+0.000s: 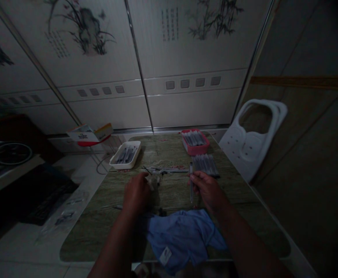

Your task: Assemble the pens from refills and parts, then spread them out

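R hand point(205, 187) pinches a clear pen point(191, 185) btwn thumb & fingers, over the tabletop point(244, 208), just L of a row of pens point(206, 165). L hand point(137, 193) has fingers curled beside small loose parts point(159, 179); can't tell if it grips any. Pink basket w/ more pens point(198, 150) behind the row; white tray point(122, 166) w/ dark pieces, far L. Writing: carton point(89, 135) off the L edge has white letters on red, approx "mhr", unsure. Blue cloth point(183, 231) nr front, white tag point(166, 255), dark mark, illegible. Wall-panel calligraphy point(170, 25) in vert. columns, too blurred to read.
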Action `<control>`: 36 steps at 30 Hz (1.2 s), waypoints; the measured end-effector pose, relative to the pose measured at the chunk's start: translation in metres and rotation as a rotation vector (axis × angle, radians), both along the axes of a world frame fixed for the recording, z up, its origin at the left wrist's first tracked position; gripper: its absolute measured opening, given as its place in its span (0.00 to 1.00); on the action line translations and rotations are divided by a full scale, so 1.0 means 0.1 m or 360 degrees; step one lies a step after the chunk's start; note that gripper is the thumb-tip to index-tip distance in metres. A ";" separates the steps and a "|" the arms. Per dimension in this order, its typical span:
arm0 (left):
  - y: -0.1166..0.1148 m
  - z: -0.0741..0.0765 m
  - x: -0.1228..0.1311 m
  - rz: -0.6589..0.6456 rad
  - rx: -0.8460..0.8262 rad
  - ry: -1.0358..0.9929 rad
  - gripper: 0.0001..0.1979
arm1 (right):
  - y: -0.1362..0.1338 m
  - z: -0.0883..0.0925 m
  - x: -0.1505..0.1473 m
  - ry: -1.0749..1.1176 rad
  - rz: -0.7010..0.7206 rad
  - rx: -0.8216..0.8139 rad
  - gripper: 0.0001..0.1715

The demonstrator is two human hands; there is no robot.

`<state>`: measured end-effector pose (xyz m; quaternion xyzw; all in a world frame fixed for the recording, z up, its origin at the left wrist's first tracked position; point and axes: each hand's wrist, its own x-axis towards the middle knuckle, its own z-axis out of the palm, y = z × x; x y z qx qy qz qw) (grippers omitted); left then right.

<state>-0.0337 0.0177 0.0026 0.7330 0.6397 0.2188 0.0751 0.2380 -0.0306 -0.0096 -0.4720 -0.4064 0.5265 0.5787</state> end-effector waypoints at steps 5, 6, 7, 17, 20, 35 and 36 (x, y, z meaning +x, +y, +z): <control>-0.01 -0.03 0.02 0.0098 -0.0074 0.0264 0.16 | -0.01 0.02 -0.02 0.0001 0.0015 0.0007 0.19; -0.01 -0.04 0.02 0.0084 -0.0110 0.0290 0.16 | -0.01 0.02 -0.02 -0.0007 0.0016 0.0005 0.19; 0.00 -0.06 0.02 0.0066 -0.0154 0.0280 0.16 | -0.01 0.02 -0.03 -0.0018 0.0015 0.0004 0.19; -0.02 -0.05 -0.02 -0.0155 -0.0475 -0.0545 0.20 | 0.00 -0.02 -0.03 -0.0064 0.0025 0.0041 0.17; -0.08 0.04 0.04 -0.0219 -0.0627 -0.1032 0.23 | 0.00 -0.01 -0.05 -0.0017 0.0052 0.0050 0.17; -0.27 0.12 0.48 -0.0016 -0.1001 -0.2380 0.15 | -0.07 0.17 -0.07 0.0231 -0.0013 -0.0030 0.15; -0.27 0.12 0.49 0.0015 -0.1020 -0.2408 0.13 | -0.07 0.17 -0.07 0.0239 -0.0021 -0.0037 0.15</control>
